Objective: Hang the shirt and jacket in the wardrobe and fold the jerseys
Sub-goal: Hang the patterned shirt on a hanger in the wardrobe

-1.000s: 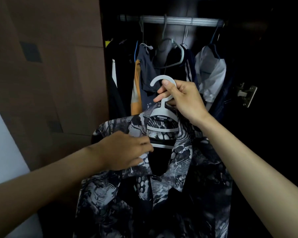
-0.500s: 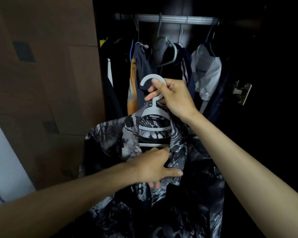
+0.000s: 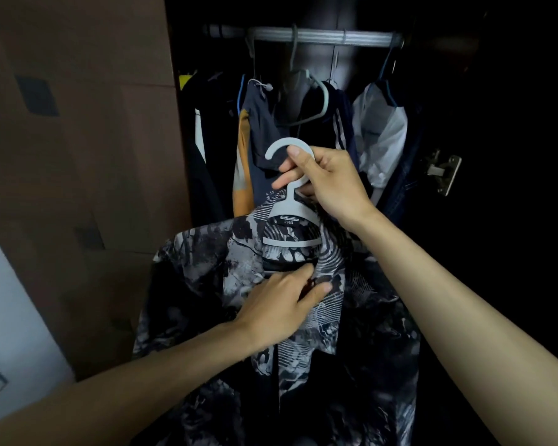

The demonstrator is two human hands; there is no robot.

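A black and grey patterned shirt [image 3: 194,284] hangs on a pale plastic hanger [image 3: 290,210] in front of the open wardrobe. My right hand [image 3: 329,185] grips the hanger at the neck, just under its hook, well below the metal rail [image 3: 329,37]. My left hand [image 3: 284,304] rests on the shirt's front at the collar, fingers pinching the fabric by the placket. The lower part of the shirt runs out of view at the bottom.
Several garments hang from the rail: a dark one with an orange panel [image 3: 242,162], a dark striped jacket [image 3: 339,123] and a white piece [image 3: 380,136]. A brown wardrobe door [image 3: 78,156] stands open at left. A metal hinge [image 3: 442,172] sits at right.
My left hand moved from the shirt's left shoulder across to the collar front. The hanger and my right hand stayed at about the same height.
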